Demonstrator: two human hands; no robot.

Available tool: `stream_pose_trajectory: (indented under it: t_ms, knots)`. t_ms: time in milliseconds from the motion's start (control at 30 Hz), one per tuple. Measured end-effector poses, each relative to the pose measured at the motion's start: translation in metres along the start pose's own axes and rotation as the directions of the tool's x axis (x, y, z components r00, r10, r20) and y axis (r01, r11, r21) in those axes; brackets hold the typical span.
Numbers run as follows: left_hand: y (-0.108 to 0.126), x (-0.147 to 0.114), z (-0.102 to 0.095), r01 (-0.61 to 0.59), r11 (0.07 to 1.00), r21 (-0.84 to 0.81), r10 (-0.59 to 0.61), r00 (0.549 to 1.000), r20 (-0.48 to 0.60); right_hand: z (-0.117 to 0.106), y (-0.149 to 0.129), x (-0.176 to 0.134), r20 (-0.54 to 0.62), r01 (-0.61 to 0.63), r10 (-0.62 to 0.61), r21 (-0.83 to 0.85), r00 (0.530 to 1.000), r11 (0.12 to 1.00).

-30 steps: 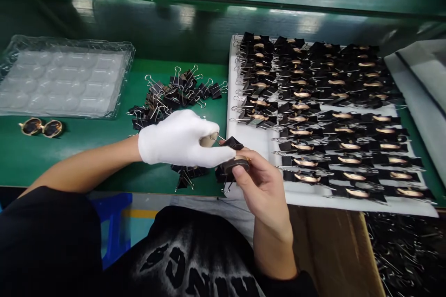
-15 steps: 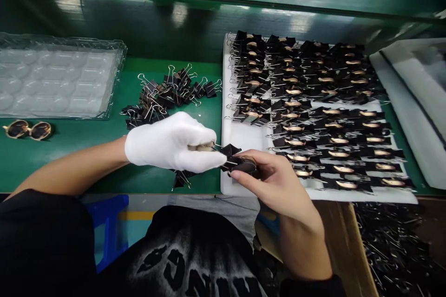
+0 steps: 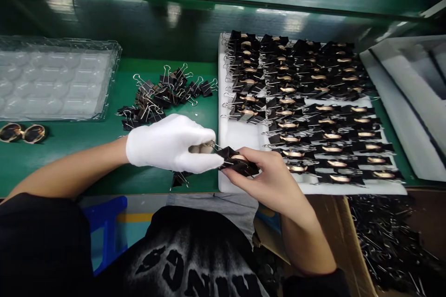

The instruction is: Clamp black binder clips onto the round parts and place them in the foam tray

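Note:
My left hand (image 3: pixel 170 144), in a white glove, pinches the wire handles of a black binder clip (image 3: pixel 227 153) between thumb and fingers. My bare right hand (image 3: pixel 278 174) grips a small gold-edged piece (image 3: pixel 239 158) with black clip bodies around it. The clip in my left hand sits against the left end of that piece; whether its jaws are fully closed on it I cannot tell. Behind my glove lies a pile of loose binder clips (image 3: pixel 163 95), and one stray clip (image 3: pixel 180 179) is near the bench edge below it.
On the right, a white foam tray (image 3: pixel 240 135) carries rows of gold-edged pieces clamped in binder clips. Clear plastic trays (image 3: pixel 52 83) and a pair of sunglasses (image 3: pixel 23 133) lie at left. More clips fill a cardboard box (image 3: pixel 339 227) below the bench at right.
The gold-edged piece has turned in my right hand, so its gold edge now shows. My right fingers have shifted slightly left along it. The whole view has moved a little.

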State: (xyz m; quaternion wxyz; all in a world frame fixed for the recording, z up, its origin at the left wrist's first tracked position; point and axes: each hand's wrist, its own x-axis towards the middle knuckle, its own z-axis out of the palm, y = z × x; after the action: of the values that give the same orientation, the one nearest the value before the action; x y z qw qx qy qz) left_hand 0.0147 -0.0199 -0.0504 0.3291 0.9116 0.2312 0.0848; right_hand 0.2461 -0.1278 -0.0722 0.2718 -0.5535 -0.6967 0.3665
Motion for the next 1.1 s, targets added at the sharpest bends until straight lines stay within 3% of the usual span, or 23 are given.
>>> stream_pose_trajectory:
  t_ms: [100, 200, 267, 367, 433, 467, 500, 600, 667, 800, 900, 1100]
  knots:
    - [0.003, 0.000, -0.001, 0.026, 1.000, 0.005, -0.027, 0.999, 0.021, 0.004, 0.000, -0.003, -0.098, 0.053, -0.064, -0.110, 0.993, 0.993]
    - [0.007, 0.001, -0.001, 0.158, 0.985, -0.068, -0.154, 0.987, 0.049, 0.008, 0.001, -0.004, -0.189, 0.172, -0.226, -0.265, 0.956, 0.949]
    - [0.009, 0.002, -0.001, 0.311, 0.923, -0.228, -0.284, 0.948, 0.141, 0.012, 0.003, -0.002, -0.237, 0.250, -0.391, -0.464, 0.889, 0.850]
    - [0.011, 0.006, 0.001, 0.485, 0.764, -0.425, -0.357, 0.867, 0.349, 0.017, 0.008, 0.001, -0.281, 0.250, -0.625, -0.740, 0.728, 0.624]
    - [0.013, 0.009, 0.002, 0.506, 0.726, -0.466, -0.345, 0.854, 0.390, 0.018, 0.012, 0.001, -0.339, 0.184, -0.693, -0.805, 0.637, 0.563]
    - [0.015, 0.010, 0.001, 0.502, 0.724, -0.473, -0.353, 0.859, 0.370, 0.018, 0.015, -0.001, -0.380, 0.145, -0.691, -0.807, 0.615, 0.573]
    - [0.016, 0.011, 0.001, 0.499, 0.730, -0.467, -0.372, 0.864, 0.341, 0.017, 0.018, -0.004, -0.423, 0.108, -0.666, -0.791, 0.614, 0.603]
    - [0.018, 0.013, -0.001, 0.490, 0.784, -0.380, -0.424, 0.871, 0.248, 0.014, 0.027, -0.018, -0.496, 0.034, -0.509, -0.692, 0.704, 0.721]
    - [0.018, 0.014, -0.001, 0.473, 0.825, -0.309, -0.431, 0.880, 0.198, 0.013, 0.033, -0.030, -0.518, -0.004, -0.437, -0.647, 0.735, 0.762]
    - [0.012, 0.023, 0.006, 0.414, 0.896, -0.162, -0.420, 0.908, -0.001, 0.021, 0.042, -0.045, -0.568, -0.019, -0.472, -0.652, 0.674, 0.758]
    - [0.008, 0.037, 0.014, 0.377, 0.925, -0.040, -0.379, 0.912, -0.155, 0.030, 0.047, -0.047, -0.526, 0.034, -0.516, -0.677, 0.676, 0.735]
    - [0.008, 0.058, 0.021, 0.314, 0.946, 0.085, -0.300, 0.943, -0.141, 0.034, 0.051, -0.045, -0.495, 0.110, -0.532, -0.652, 0.687, 0.750]
